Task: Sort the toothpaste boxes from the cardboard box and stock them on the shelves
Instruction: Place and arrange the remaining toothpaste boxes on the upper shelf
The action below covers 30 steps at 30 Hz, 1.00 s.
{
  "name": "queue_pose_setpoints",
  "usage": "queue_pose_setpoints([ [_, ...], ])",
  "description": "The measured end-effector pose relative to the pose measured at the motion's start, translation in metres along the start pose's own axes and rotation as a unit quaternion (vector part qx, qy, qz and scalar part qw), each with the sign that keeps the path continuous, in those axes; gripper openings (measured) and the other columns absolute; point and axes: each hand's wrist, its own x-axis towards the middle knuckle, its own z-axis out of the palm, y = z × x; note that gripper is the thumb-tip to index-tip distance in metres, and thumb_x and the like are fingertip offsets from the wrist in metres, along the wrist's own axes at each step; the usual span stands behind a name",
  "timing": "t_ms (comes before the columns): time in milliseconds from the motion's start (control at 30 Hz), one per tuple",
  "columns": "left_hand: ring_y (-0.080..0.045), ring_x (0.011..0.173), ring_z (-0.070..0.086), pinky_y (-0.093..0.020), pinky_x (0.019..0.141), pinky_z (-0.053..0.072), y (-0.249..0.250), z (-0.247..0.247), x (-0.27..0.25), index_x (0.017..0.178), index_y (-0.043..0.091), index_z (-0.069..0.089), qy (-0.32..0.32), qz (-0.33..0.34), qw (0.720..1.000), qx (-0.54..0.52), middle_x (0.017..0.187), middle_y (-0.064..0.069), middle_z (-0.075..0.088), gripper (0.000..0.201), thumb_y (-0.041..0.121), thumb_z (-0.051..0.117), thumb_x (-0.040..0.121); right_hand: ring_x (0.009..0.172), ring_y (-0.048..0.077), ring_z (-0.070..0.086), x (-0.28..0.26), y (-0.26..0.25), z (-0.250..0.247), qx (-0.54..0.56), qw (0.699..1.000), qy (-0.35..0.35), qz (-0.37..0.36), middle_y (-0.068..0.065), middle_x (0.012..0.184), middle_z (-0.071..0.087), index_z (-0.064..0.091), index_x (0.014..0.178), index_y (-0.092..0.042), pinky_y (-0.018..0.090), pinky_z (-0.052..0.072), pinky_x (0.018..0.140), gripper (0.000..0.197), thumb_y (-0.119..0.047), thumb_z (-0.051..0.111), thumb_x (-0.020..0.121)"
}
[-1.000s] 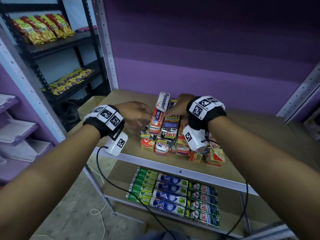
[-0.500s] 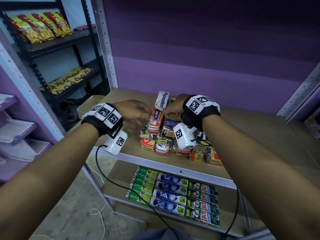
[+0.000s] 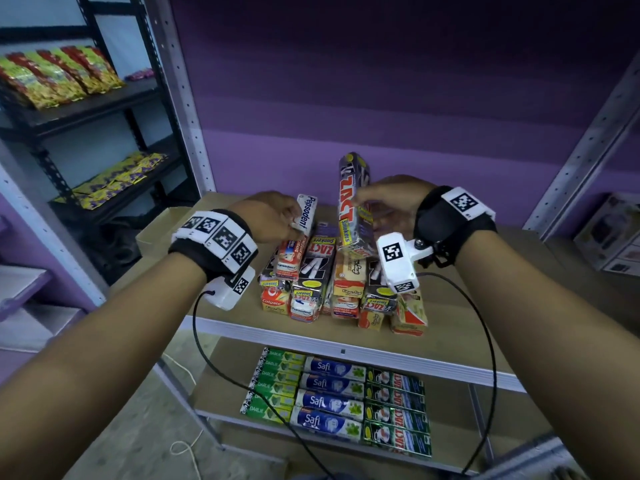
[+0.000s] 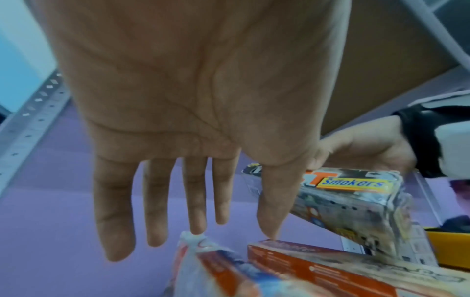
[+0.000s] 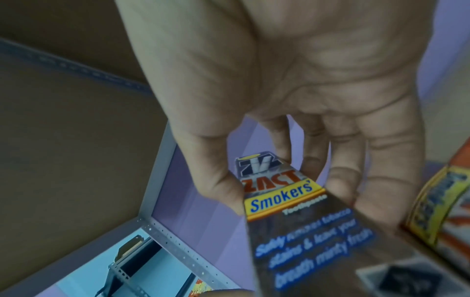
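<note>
Now, step: sorting the pile (image 3: 332,282) on the upper shelf (image 3: 242,317), one box up in the right hand, brands still mixed.
Right hand (image 3: 391,202): thumb and fingers pinch a Zact box (image 3: 353,202), lifted nearly upright over the far middle of the pile.
Left hand (image 3: 266,216): at the Pepsodent box (image 3: 304,216) leaning on the pile's left; in the wrist view the fingers (image 4: 193,193) run straight, released, tips just touching its end.
Next move: likely a home for the Zact box with its own kind, and a steady pile as it leaves.
Readable: "ZACT Smokers' Toothpaste", "stains & leave your breath minty fresh"; "Pepsodent"; "Colgate" (image 3: 273,301) at the near left.
Lower shelf (image 3: 214,393): neat rows of Darlie (image 3: 273,386), Safi (image 3: 329,396) and Zact.
</note>
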Motion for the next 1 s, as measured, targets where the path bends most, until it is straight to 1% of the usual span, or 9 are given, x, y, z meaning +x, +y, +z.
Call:
queue_pose_setpoints([
  [133, -0.016, 0.106, 0.056, -0.024, 0.087, 0.044, 0.039, 0.007, 0.004, 0.122, 0.026, 0.059, 0.0, 0.035, 0.999, 0.013, 0.12, 0.005, 0.06, 0.038, 0.045, 0.065, 0.089, 0.087, 0.023, 0.072, -0.017, 0.007, -0.032, -0.033, 0.998, 0.024, -0.04, 0.006, 0.098, 0.076, 0.075, 0.094, -0.022, 0.046, 0.059, 0.083, 0.02, -0.015, 0.075, 0.076],
  [233, -0.013, 0.1, 0.059, -0.022, 0.078, 0.046, 0.066, 0.021, 0.006, 0.115, 0.027, 0.063, -0.011, 0.064, 0.998, 0.006, 0.112, 0.007, 0.063, 0.032, 0.046, 0.065, 0.089, 0.092, 0.024, 0.071, -0.025, 0.019, -0.054, -0.039, 0.994, 0.091, -0.05, 0.004, 0.099, 0.072, 0.065, 0.111, -0.03, 0.045, 0.06, 0.08, 0.045, -0.015, 0.079, 0.071],
  [367, -0.014, 0.101, 0.059, -0.027, 0.086, 0.049, 0.096, 0.041, 0.01, 0.117, 0.025, 0.062, -0.016, 0.105, 0.993, 0.043, 0.117, 0.003, 0.062, 0.035, 0.049, 0.06, 0.091, 0.07, 0.009, 0.068, -0.035, 0.036, -0.077, -0.104, 0.986, 0.109, -0.068, -0.007, 0.09, 0.068, 0.05, 0.127, -0.033, 0.019, 0.051, 0.053, 0.061, -0.014, 0.076, 0.075],
  [533, -0.027, 0.113, 0.058, -0.037, 0.088, 0.047, 0.125, 0.076, 0.015, 0.127, 0.019, 0.058, 0.029, 0.096, 0.977, 0.186, 0.134, -0.007, 0.055, 0.057, 0.062, 0.047, 0.092, 0.064, 0.014, 0.064, -0.04, 0.066, -0.096, -0.163, 0.977, 0.122, -0.063, -0.002, 0.082, 0.066, 0.046, 0.13, -0.033, 0.021, 0.045, 0.054, 0.069, -0.013, 0.077, 0.072],
  [600, -0.028, 0.112, 0.059, -0.045, 0.095, 0.045, 0.132, 0.088, 0.015, 0.118, 0.016, 0.062, 0.021, 0.058, 0.971, 0.232, 0.133, -0.008, 0.058, 0.065, 0.07, 0.04, 0.09, 0.062, 0.013, 0.062, -0.041, 0.076, -0.103, -0.174, 0.975, 0.129, -0.056, -0.003, 0.079, 0.064, 0.047, 0.129, -0.034, 0.02, 0.043, 0.052, 0.068, -0.012, 0.077, 0.071],
  [667, -0.033, 0.132, 0.044, -0.057, 0.11, 0.026, 0.134, 0.096, 0.016, 0.117, 0.017, 0.065, 0.012, 0.034, 0.964, 0.264, 0.144, -0.01, 0.05, 0.074, 0.077, 0.033, 0.086, 0.063, 0.011, 0.058, -0.043, 0.083, -0.108, -0.192, 0.971, 0.131, -0.051, -0.007, 0.078, 0.06, 0.047, 0.128, -0.035, 0.021, 0.041, 0.051, 0.068, -0.013, 0.077, 0.071],
  [733, -0.039, 0.148, 0.012, -0.063, 0.114, 0.007, 0.134, 0.102, 0.016, 0.124, 0.017, 0.064, 0.015, 0.027, 0.96, 0.279, 0.16, -0.01, 0.024, 0.085, 0.083, 0.028, 0.083, 0.067, 0.012, 0.058, -0.043, 0.087, -0.113, -0.202, 0.97, 0.125, -0.048, -0.006, 0.08, 0.059, 0.047, 0.129, -0.034, 0.023, 0.041, 0.055, 0.069, -0.012, 0.077, 0.072],
  [800, -0.041, 0.149, -0.003, -0.065, 0.114, 0.005, 0.135, 0.107, 0.017, 0.128, 0.016, 0.062, 0.022, 0.022, 0.958, 0.284, 0.163, -0.011, 0.014, 0.088, 0.083, 0.026, 0.082, 0.067, 0.013, 0.059, -0.044, 0.091, -0.117, -0.205, 0.97, 0.125, -0.045, -0.004, 0.083, 0.059, 0.046, 0.129, -0.035, 0.023, 0.041, 0.055, 0.068, -0.012, 0.078, 0.072],
  [1000, -0.043, 0.146, 0.013, -0.064, 0.112, 0.009, 0.145, 0.113, 0.016, 0.131, 0.024, 0.056, 0.017, 0.009, 0.958, 0.287, 0.139, -0.007, 0.055, 0.081, 0.082, 0.024, 0.084, 0.075, 0.01, 0.06, -0.047, 0.095, -0.12, -0.213, 0.968, 0.128, -0.04, -0.003, 0.091, 0.062, 0.047, 0.128, -0.035, 0.023, 0.041, 0.055, 0.067, -0.013, 0.078, 0.073],
])
